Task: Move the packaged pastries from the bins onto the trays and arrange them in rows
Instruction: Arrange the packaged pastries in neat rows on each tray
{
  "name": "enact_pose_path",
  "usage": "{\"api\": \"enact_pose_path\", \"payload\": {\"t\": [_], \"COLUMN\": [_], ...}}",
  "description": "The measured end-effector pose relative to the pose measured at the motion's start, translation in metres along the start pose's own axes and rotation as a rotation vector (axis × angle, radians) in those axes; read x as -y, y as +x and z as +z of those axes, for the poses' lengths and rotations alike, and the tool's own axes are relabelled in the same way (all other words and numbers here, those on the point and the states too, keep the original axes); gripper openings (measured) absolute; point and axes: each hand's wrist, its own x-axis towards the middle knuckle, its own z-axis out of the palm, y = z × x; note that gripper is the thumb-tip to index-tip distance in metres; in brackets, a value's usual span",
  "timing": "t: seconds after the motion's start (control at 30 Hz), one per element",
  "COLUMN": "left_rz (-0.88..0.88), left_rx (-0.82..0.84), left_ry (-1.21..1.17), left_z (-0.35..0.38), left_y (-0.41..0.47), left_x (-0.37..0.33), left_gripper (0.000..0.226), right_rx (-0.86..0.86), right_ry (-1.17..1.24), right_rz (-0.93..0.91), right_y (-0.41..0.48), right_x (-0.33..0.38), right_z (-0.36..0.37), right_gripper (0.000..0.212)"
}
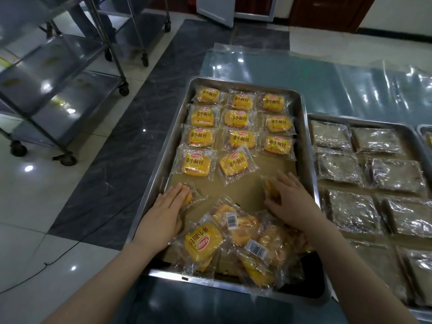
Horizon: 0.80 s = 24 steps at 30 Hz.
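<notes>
In the head view the left grip [163, 211] lies flat, fingers straight and together, on a clear-wrapped yellow pastry packet [190, 197]. The right grip [292, 199] presses spread fingers over a second packet [268, 184], probably to slide both into the unfinished row. Beyond the fingertips, glossy yellow-labelled rowed packets [238, 118] lie in threes in the rectangular steel tray [173, 136], and a loose heap [233, 235] waits between the wrists.

Yellow-labelled pastries [236, 118] lie on brown paper [245, 190] in a silver tray [161, 164].
</notes>
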Motion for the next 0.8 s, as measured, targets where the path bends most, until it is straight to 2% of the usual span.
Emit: {"api": "enact_pose_path", "payload": {"t": [0.07,0.17,0.4,0.47,0.57,0.7,0.8], "left_rz": [0.003,0.003,-0.001,0.003,0.003,-0.002,-0.016], "left_rx": [-0.001,0.000,0.010,0.004,-0.003,0.015,0.041], "left_ry": [0.000,0.001,-0.010,-0.014,0.005,0.014,-0.020], "left_z": [0.000,0.000,-0.001,-0.001,0.001,0.002,0.000], "left_y": [0.000,0.000,-0.001,-0.001,-0.001,0.000,0.001], "left_x": [0.000,0.000,-0.001,0.000,0.000,0.001,0.002], "left_gripper": [0.070,0.071,0.072,0.072,0.073,0.076,0.081], "right_rx": [0.045,-0.053,-0.076,-0.152,-0.208,-0.087,-0.034], "right_ry": [0.008,0.034,-0.104,-0.099,-0.106,-0.140,-0.115], "right_rz": [0.017,0.071,0.058,-0.005,-0.202,-0.311,-0.240], "right_y": [0.002,0.015,0.043,0.042,0.048,0.069,0.078], "right_x": [-0.007,-0.006,0.003,0.009,0.025,0.053,0.066], "right_z": [0.006,0.006,0.005,0.003,0.001,0.004,0.010], "right_gripper": [0.070,0.066,0.069,0.068,0.062,0.063,0.064]}}
